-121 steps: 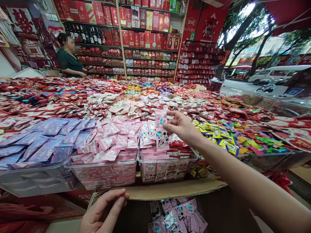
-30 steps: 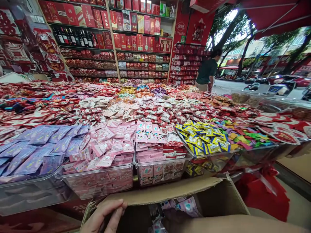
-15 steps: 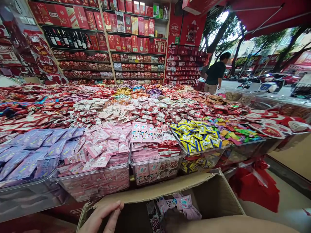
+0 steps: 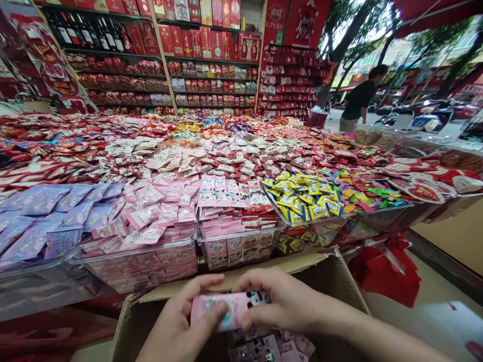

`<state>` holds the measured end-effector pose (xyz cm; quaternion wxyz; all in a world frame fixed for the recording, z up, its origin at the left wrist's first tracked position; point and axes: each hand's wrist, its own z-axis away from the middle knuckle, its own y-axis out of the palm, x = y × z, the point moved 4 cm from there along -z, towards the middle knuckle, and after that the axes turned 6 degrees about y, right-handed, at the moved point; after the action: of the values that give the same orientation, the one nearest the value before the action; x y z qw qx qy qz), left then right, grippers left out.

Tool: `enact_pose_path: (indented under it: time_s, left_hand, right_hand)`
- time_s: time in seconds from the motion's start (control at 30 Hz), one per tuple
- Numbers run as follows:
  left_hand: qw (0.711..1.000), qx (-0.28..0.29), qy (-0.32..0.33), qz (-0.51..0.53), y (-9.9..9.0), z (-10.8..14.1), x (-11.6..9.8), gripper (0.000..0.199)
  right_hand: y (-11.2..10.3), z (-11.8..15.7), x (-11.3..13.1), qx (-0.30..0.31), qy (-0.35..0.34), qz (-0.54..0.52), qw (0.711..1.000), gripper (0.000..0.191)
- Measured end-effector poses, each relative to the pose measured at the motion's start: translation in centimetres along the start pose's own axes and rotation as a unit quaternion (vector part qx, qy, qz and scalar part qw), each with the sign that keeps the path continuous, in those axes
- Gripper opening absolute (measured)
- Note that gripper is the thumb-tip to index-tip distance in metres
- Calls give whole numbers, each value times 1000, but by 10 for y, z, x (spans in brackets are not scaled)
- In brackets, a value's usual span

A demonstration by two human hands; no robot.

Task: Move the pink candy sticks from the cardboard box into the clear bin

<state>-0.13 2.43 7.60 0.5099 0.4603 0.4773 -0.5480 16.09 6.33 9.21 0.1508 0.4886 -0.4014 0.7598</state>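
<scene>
Above an opened cardboard box (image 4: pixel 339 286), both of my hands hold pink candy packets (image 4: pixel 222 310) printed with black-and-white cartoon figures. My left hand (image 4: pixel 181 322) grips their left end, its thumb lying across the front. At the right end, my right hand (image 4: pixel 271 299) has its fingers closed around them; how many packets are stacked there I cannot tell. More packets (image 4: pixel 260 349) of a similar kind lie inside the box below my hands. Just beyond the box stands a clear bin (image 4: pixel 241 236) with matching pink packets lined up in it.
Left of that bin are pink packets (image 4: pixel 151 216) and purple packets (image 4: pixel 49 216); right of it, yellow-and-blue packets (image 4: pixel 305 198). Shelves of red boxes and bottles (image 4: pixel 86 32) line the back. A person (image 4: pixel 360 98) stands at the far right. A red bag (image 4: pixel 388 276) sits beside the box.
My right hand has come up out of the box with pink packets. My left hand has left the box's edge and now grips them too. The view has tilted down slightly.
</scene>
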Motion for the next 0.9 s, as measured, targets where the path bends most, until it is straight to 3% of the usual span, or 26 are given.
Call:
enact_pose_path:
  time_s: [0.13, 0.3, 0.37, 0.47, 0.53, 0.6, 0.7, 0.8, 0.9]
  left_hand:
    - [999, 34, 16, 30, 3, -22, -12, 52]
    - [998, 18, 39, 48, 6, -34, -14, 64]
    - [998, -9, 46, 40, 5, -38, -14, 66]
    - [998, -28, 43, 23, 0, -44, -18, 70]
    - [999, -14, 32, 18, -2, -48, -23, 70]
    - [999, 14, 20, 29, -4, -50, -26, 69]
    - [998, 23, 10, 55, -9, -49, -26, 59]
    - [998, -33, 24, 47, -24, -49, -18, 49]
    - [997, -55, 52, 0, -35, -50, -8, 40]
  right_hand:
    - [-7, -8, -6, -28, -9, -84, 996, 29]
    - [-8, -7, -14, 19, -7, -176, 984, 41]
    - [-10, -3, -12, 0, -14, -155, 988, 39]
    - [-16, 6, 1, -63, -95, 8, 993, 50]
    - [-15, 13, 14, -81, -193, 151, 966, 52]
    - [-13, 21, 24, -93, -292, 258, 916, 46]
    - [-24, 28, 30, -156, -371, 327, 855, 45]
    - [-56, 23, 34, -275, -362, 356, 817, 47]
    - [-93, -6, 36, -363, -265, 417, 790, 40]
